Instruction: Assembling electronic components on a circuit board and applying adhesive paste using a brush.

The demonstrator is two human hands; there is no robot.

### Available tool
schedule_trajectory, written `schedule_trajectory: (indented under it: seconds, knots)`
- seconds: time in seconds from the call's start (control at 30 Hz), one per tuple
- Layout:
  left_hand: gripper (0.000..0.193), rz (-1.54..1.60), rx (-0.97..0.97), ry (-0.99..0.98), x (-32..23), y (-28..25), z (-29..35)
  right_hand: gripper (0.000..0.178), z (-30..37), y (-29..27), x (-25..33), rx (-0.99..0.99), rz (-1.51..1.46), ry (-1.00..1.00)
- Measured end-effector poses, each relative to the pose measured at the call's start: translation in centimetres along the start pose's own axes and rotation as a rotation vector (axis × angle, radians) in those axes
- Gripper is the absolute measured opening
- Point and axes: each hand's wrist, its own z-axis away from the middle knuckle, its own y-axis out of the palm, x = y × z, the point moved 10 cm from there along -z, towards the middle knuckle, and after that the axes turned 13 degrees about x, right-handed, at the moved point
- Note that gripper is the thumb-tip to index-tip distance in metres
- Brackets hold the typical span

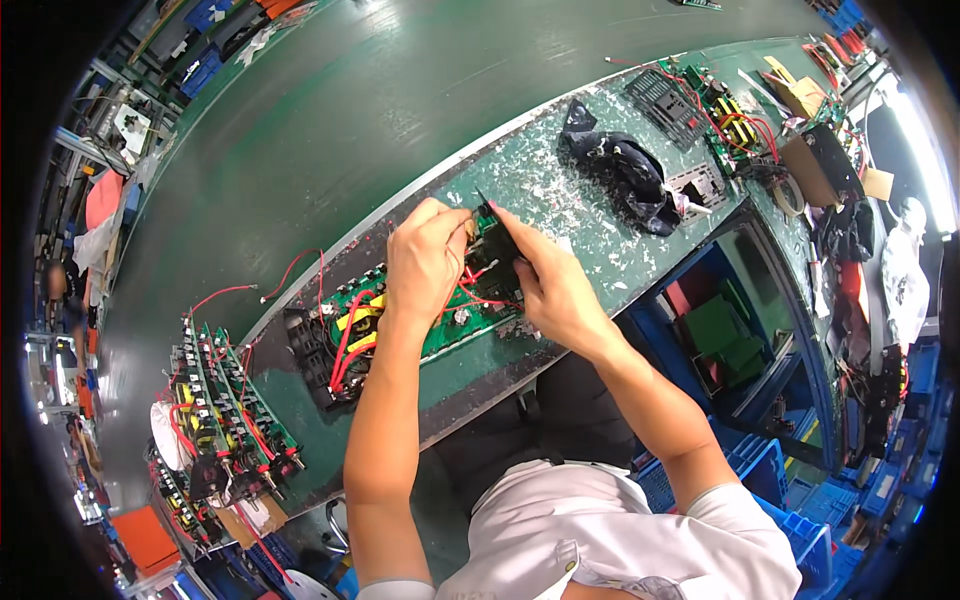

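A long, narrow green circuit board (pixel 440 340) with raised parts lies on the scuffed dark-green worktop (pixel 460 392) in front of the person, its long axis running aslant from lower left to upper right. Both hands are at its upper-right end. There, a thin, flat black panel (pixel 500 245) stands tilted, its edge turned toward the camera and its length running across the board's long axis rather than along it.

The right hand (pixel 562 300) is the nearer to this panel: it comes from the right, and its fingers are closed on the panel, with the thumb lower down, nearer the person. The left hand (pixel 428 262) reaches over the board from the near side, just left of the panel, with its fingertips drawn together close to the panel's far part. The knuckles hide much of that spot, so I cannot tell whether those fingers grip a small part or only touch it.

Thin red wires (pixel 345 365) loop over the board beside yellow-wrapped blocky components (pixel 360 338), and some run between the two hands. At the board's opposite, lower-left end sits a black slotted plastic end piece (pixel 312 365), well apart from the fingers. Beyond the right hand, a crumpled black bundle (pixel 620 165) lies on the worktop among pale scraps.
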Motion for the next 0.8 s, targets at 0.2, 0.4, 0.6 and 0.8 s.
schedule_trajectory:
  seconds: [0.2, 0.4, 0.6, 0.8]
  knots:
    - [0.014, 0.058, 0.033, 0.033, 0.0, 0.6, -0.2, 0.063, 0.6, 0.2, 0.8, -0.037, 0.063, -0.005]
    - [0.015, 0.103, 0.027, -0.014, 0.6, 0.6, 0.1, 0.063, 0.5, 0.1, -0.2, 0.050, 0.020, 0.058]
    - [0.022, 0.021, -0.138, -0.036, 0.2, -1.2, 1.3, 0.063, 1.3, -2.4, 4.8, -0.096, 0.342, -0.041]
    - [0.018, 0.018, -0.264, -0.043, -0.1, -3.1, 2.3, 0.037, 0.6, 2.5, 7.7, -0.031, 0.626, -0.087]
